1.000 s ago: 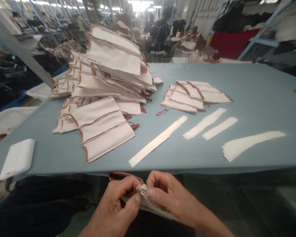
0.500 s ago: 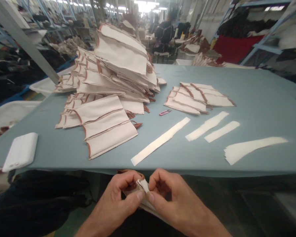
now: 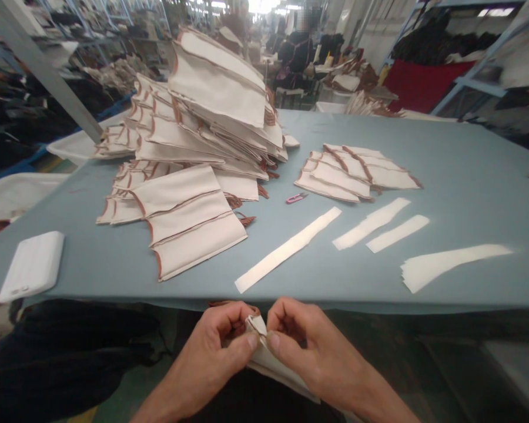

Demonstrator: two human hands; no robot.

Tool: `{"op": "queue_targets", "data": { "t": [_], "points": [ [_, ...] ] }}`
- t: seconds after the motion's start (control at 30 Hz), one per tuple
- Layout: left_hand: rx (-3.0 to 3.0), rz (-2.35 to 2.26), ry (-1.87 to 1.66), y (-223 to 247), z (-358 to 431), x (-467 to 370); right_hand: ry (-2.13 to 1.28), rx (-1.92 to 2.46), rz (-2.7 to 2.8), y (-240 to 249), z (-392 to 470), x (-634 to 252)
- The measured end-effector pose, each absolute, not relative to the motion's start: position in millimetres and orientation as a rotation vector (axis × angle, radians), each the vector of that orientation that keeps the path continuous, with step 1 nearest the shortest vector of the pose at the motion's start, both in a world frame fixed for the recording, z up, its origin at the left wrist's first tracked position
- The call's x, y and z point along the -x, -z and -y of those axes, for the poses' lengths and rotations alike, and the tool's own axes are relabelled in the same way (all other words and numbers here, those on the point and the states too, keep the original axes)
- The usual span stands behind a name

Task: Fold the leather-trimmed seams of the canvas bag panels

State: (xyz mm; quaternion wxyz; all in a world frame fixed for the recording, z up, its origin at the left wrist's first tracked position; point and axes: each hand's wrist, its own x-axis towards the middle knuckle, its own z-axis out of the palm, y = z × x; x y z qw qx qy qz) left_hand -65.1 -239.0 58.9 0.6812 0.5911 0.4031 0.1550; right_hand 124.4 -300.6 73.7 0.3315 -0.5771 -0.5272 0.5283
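Just off the table's front edge, my left hand [image 3: 218, 349] pinches a cream fabric panel [image 3: 275, 371] with brown trim between thumb and fingers. Opposite it, my right hand [image 3: 302, 343] grips the same panel, thumb and fingertips closed on a folded corner. The two thumbs almost meet at that fold. Most of the panel hangs below and behind my hands, so its full shape is hidden. A stitched cream panel [image 3: 194, 220] with brown edging lies on the table beyond my left hand. A long pale strip [image 3: 288, 249] lies just beyond the fold.
A tall pile of cream panels [image 3: 220, 88] stands on the blue-green table [image 3: 467, 205]. Right of it lie a smaller stack [image 3: 335, 173], pink thread snips [image 3: 296, 198], two short strips [image 3: 372, 223] and fanned strips [image 3: 449, 264]. A white device [image 3: 33, 264] sits at the left edge.
The view has tilted slightly. Both hands stay closed on the panel; the folded corner between the thumbs has shifted a little, and more of the panel's lower edge shows beneath my right hand.
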Motion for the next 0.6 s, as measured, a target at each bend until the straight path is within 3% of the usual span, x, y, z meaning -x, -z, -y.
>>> {"op": "queue_targets", "data": {
  "t": [0.23, 0.47, 0.6],
  "points": [
    [-1.209, -0.827, -0.368, -53.4, 236.4, 74.2, -1.417, 1.515, 1.446, -84.7, 296.6, -127.4],
    [-1.234, -0.904, -0.405, -57.2, 235.8, 70.8, -0.860, 1.562, 1.832, -87.3, 296.2, -123.2],
    [-1.357, -0.978, -0.402, -63.7, 236.2, 67.7, -0.780, 1.501, 1.917, -86.8, 292.7, -123.8]
  ]
}}
